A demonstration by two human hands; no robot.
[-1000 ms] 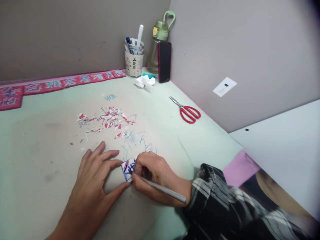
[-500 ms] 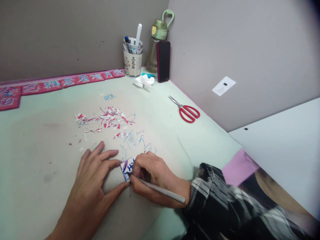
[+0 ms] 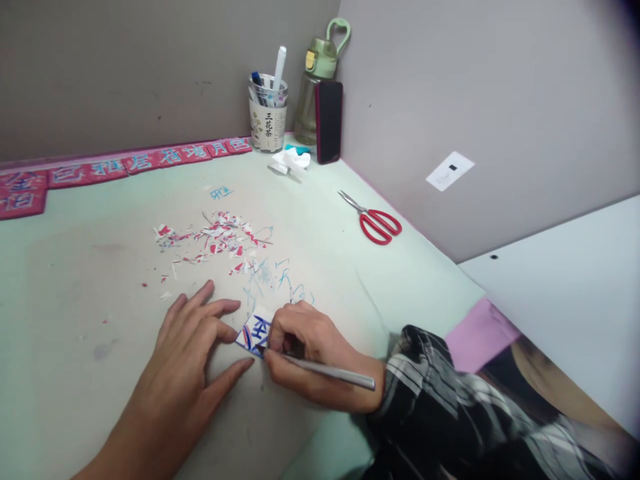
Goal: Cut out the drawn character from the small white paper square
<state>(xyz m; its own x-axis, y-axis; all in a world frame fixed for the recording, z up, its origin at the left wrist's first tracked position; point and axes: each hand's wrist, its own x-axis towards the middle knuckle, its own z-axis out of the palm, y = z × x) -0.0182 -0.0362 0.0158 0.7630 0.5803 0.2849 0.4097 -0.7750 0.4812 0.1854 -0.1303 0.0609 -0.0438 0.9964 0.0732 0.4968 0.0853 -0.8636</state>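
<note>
Head view, near to far. Right hand (image 3: 305, 347) with plaid sleeve (image 3: 450, 407) grips a thin silver craft knife (image 3: 325, 372), fingers curled tight round the shaft, tip down at the near right corner of a small paper square (image 3: 256, 331). Square is white with blue and red marks, lying flat on the pale green table (image 3: 410, 287), right between the two hands. Left hand (image 3: 187, 363) lies flat on the table, fingers spread and holding nothing; index fingertip touches the square's left edge, thumb tip sits just below the square, near the knife tip.

Just beyond the fingers: faint blue pen scribbles (image 3: 280, 283) on the table surface. Farther out, a scatter of red, white and blue paper scraps (image 3: 215, 241), well apart from both hands. Small blue written mark (image 3: 221, 193) past the scraps.

Right of the scraps, red-handled scissors (image 3: 373, 220) lie flat near the wall, blades shut. Pink strip (image 3: 480, 337) shows at the table's right edge, by the sleeve.

Far back corner: crumpled white tissue (image 3: 289, 163), paper cup holding pens (image 3: 269, 110), green water bottle (image 3: 320, 80) beside it, dark phone (image 3: 329, 122) leaning upright in front of the bottle. Along the back wall to the left, a row of red paper squares with blue characters (image 3: 125, 163).
</note>
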